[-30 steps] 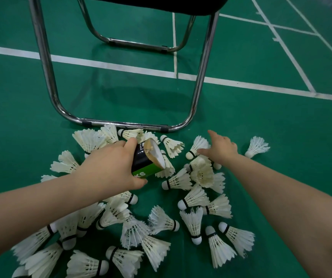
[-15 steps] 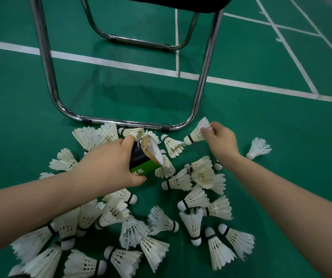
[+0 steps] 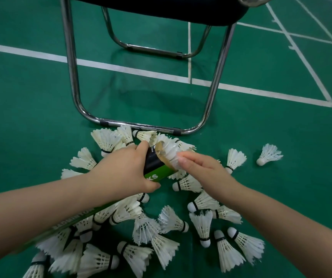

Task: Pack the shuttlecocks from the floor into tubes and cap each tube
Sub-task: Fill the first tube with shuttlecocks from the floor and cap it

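**Left:** my left hand (image 3: 125, 171) wraps fingers and thumb round the tube (image 3: 155, 167) near its open mouth, which tilts toward 2 o'clock.

**Centre:** a shuttlecock (image 3: 170, 152) sits partly in that mouth, feathers showing.

**Right:** my right hand (image 3: 203, 169) pinches its skirt from 4 o'clock.

I judge the step best done cork first, in line with the tube, pushed lightly so the feathers nest rather than crush.

Loose shuttlecocks (image 3: 201, 223) cover the floor (image 3: 31, 109) at 6 o'clock; a chair (image 3: 72, 77) stands at 12 o'clock.
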`<state>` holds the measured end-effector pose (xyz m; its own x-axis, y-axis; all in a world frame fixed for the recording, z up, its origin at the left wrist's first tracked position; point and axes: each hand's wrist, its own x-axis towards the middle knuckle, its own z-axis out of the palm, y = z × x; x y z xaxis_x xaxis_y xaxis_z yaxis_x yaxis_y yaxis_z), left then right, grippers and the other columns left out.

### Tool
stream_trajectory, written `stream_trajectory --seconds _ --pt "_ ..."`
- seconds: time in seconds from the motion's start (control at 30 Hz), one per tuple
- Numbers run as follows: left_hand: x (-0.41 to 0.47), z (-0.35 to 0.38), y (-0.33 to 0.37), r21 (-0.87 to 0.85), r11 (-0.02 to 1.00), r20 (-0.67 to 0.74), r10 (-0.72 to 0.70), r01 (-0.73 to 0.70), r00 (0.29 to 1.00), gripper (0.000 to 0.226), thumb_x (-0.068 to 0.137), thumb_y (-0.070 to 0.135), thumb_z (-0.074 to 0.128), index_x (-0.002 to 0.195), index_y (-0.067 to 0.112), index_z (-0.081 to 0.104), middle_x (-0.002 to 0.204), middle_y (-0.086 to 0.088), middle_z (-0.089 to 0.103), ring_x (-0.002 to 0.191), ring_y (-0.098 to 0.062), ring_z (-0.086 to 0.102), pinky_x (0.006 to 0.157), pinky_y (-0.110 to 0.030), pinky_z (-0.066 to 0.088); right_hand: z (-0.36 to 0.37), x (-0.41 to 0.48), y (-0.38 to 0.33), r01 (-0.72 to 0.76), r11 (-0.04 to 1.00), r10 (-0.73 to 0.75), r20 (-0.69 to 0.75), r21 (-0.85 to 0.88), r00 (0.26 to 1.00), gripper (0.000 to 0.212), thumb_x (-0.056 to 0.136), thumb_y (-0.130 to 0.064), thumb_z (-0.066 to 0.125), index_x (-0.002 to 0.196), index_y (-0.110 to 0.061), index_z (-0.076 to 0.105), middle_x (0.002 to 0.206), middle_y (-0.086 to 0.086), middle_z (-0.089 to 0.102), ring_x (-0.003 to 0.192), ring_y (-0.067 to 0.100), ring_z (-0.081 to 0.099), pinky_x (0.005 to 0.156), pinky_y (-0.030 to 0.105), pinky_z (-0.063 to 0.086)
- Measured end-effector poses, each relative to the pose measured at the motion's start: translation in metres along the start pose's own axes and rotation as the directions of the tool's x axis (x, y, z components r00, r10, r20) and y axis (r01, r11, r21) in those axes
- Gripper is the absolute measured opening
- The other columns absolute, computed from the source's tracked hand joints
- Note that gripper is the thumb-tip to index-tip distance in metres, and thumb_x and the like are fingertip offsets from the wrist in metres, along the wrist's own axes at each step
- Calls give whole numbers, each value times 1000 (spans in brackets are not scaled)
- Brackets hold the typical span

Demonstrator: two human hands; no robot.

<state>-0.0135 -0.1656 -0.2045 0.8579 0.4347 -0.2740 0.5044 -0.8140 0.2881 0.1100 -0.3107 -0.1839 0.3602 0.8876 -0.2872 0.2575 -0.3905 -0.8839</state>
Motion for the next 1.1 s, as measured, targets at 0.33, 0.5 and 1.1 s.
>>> stream_trajectory --seconds 0.33,0.5,1.1 --pt "-10 -8 0 -61 996 -37 55 -57 998 60 63 59 66 102 26 35 88 8 52 73 -11 54 64 -29 51 8 -3 -15 69 972 -55 68 -224 996 15 77 -30 59 87 -40 62 93 -22 63 90 -7 54 81 23 44" --pt "-16 -21 5 -48 994 -51 95 -97 994 55 63 57 67 97 26 36 81 12 46 69 -4 48 57 -23 45 4 8 -40 36 962 47 296 -271 954 11 73 -20 63 79 -29 65 77 -4 63 72 14 57 74 33 47" --pt "-16 -145 18 -316 926 -456 44 -208 889 50 63 46 72 94 21 42 81 8 57 73 -14 56 64 -35 49 -24 31 -165 361 759 -499 -130 -542 857 34 84 -47 55 56 -31 44 54 -11 47 54 4 45 52 22 32"
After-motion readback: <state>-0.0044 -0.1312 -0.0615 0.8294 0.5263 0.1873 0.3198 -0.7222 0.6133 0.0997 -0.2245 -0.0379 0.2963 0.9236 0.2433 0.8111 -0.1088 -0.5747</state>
